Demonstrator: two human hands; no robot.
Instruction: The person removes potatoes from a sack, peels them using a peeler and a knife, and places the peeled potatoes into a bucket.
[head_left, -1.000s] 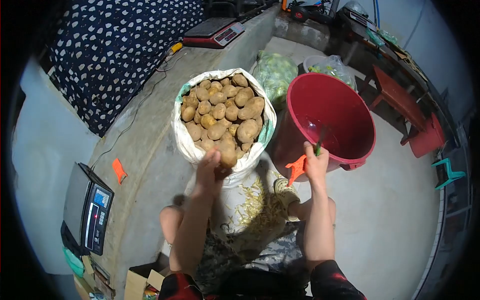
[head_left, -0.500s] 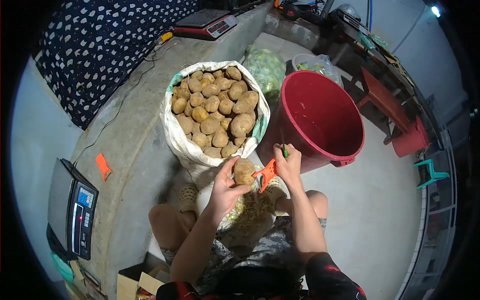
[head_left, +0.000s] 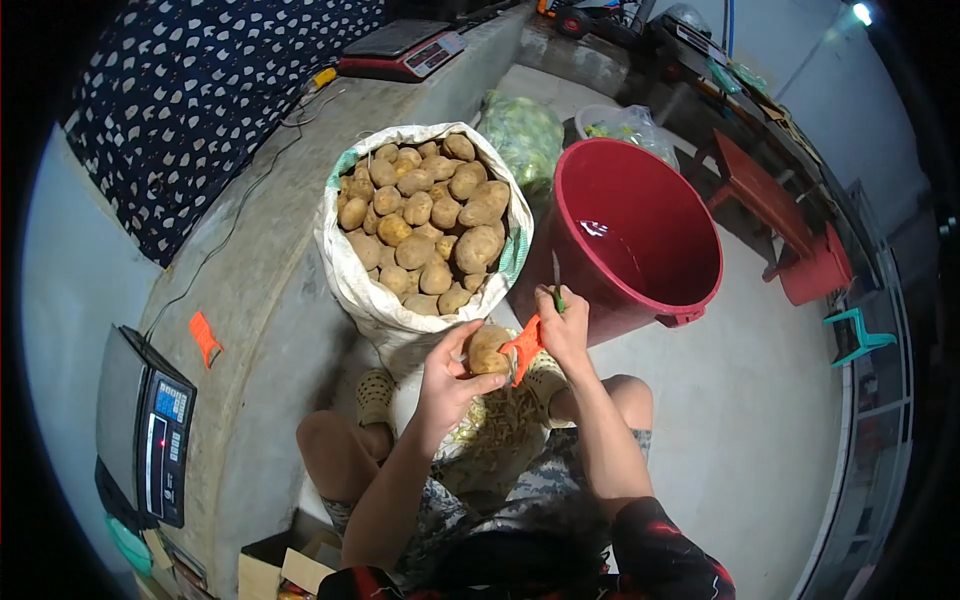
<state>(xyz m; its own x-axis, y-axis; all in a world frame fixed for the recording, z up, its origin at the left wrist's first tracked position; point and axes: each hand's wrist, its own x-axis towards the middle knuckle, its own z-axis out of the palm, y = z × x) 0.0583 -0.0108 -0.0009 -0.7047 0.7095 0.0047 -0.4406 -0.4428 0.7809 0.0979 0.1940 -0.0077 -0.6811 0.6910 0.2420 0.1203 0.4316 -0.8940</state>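
Note:
My left hand point(head_left: 445, 388) is closed around a brown potato point(head_left: 488, 348), fingers on its far side and thumb below. Close by on the right, my right hand point(head_left: 568, 328) grips an orange peeler point(head_left: 526, 346), whose head is against the potato's right side. The same hand also holds a small knife point(head_left: 558, 294) with a green handle, blade pointing up and away. Just beyond both hands stands a white sack point(head_left: 345, 285) full of unpeeled potatoes point(head_left: 415, 215). Below them, peelings point(head_left: 500, 415) lie in a heap between my feet.
A deep red tub point(head_left: 640, 300) stands right of the sack, with a bag of green vegetables point(head_left: 522, 135) behind. On the concrete ledge at left are another orange peeler point(head_left: 205, 338), a digital scale point(head_left: 160, 430) and a red scale point(head_left: 400, 58). A cardboard box point(head_left: 262, 572) sits at lower left.
The peeler's head has shifted slightly over the potato's right side and both hands have turned a little. The whole view has drifted slightly. Both hands keep their holds.

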